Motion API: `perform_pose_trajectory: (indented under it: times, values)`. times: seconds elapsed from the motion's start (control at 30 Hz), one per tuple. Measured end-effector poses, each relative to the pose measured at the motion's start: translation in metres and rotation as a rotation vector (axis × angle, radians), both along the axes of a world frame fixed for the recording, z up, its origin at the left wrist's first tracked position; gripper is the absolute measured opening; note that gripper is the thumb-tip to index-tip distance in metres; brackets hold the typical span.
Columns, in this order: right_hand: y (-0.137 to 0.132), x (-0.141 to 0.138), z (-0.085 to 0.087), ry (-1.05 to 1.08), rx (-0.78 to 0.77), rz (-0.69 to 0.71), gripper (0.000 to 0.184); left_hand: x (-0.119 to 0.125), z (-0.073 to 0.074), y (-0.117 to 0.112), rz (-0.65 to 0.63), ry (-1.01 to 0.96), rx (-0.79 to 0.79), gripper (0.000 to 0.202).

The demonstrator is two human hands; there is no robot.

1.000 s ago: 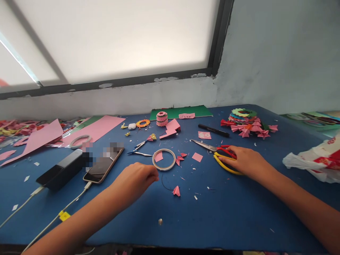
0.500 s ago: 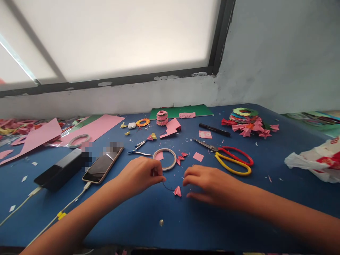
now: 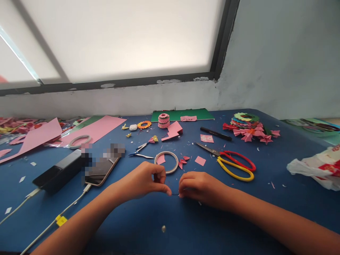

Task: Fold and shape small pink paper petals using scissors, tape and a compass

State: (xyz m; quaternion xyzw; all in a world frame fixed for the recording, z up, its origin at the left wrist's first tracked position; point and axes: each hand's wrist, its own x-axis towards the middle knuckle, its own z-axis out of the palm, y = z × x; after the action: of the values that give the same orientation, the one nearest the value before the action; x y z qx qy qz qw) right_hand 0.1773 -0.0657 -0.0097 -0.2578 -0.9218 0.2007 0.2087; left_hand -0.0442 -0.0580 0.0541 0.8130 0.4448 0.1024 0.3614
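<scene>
A short dark thread [image 3: 175,193] runs between my two hands, low over the blue table. My left hand [image 3: 152,180] pinches one end of it between thumb and finger. At the other end, the closed fingertips of my right hand [image 3: 195,186] meet the thread; whatever else they cover is hidden. Just beyond the hands lie a roll of tape [image 3: 177,163], small folded pink paper pieces [image 3: 182,163] and a pink paper square [image 3: 200,160]. A small shiny bead-like piece [image 3: 163,229] rests on the table nearer to me.
Scissors [image 3: 225,159] with red and yellow handles lie to the right, a black marker [image 3: 215,133] behind them. Blue-handled snips [image 3: 139,150], a phone [image 3: 102,170] and a black box-like device [image 3: 60,171] with cables stand left. Paper flowers [image 3: 248,132] are heaped at back right.
My right hand has moved left and closed at the thread, close to my left hand. The pink paper flower that hung at the thread's end is out of sight.
</scene>
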Motion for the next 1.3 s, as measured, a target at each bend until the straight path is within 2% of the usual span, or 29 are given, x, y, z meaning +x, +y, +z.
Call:
perform_pose_trajectory:
  times: [0.17, 0.37, 0.47, 0.57, 0.7, 0.8, 1.3]
  values:
    - [0.002, 0.003, 0.003, 0.069, -0.077, -0.044, 0.009, -0.013, 0.012, 0.007, 0.024, 0.004, 0.072, 0.024]
    - [0.0, 0.008, 0.007, 0.116, -0.134, -0.074, 0.012, -0.031, 0.024, 0.014, 0.056, 0.115, 0.085, 0.019]
    - [-0.001, 0.009, 0.007, 0.123, -0.15, -0.077, 0.013, -0.037, 0.022, 0.018, 0.045, 0.181, 0.047, 0.019]
    - [-0.001, 0.009, 0.008, 0.121, -0.159, -0.077, 0.015, -0.04, 0.013, 0.024, 0.001, 0.267, -0.01, 0.023]
    - [-0.001, 0.009, 0.009, 0.119, -0.159, -0.079, 0.014, -0.042, -0.001, 0.034, -0.003, 0.298, 0.009, 0.023]
    - [-0.001, 0.009, 0.008, 0.119, -0.159, -0.08, 0.012, -0.042, -0.006, 0.038, -0.008, 0.318, 0.037, 0.022]
    - [-0.003, 0.011, 0.007, 0.102, -0.157, -0.056, 0.007, -0.038, 0.005, 0.026, -0.024, 0.454, 0.189, 0.024]
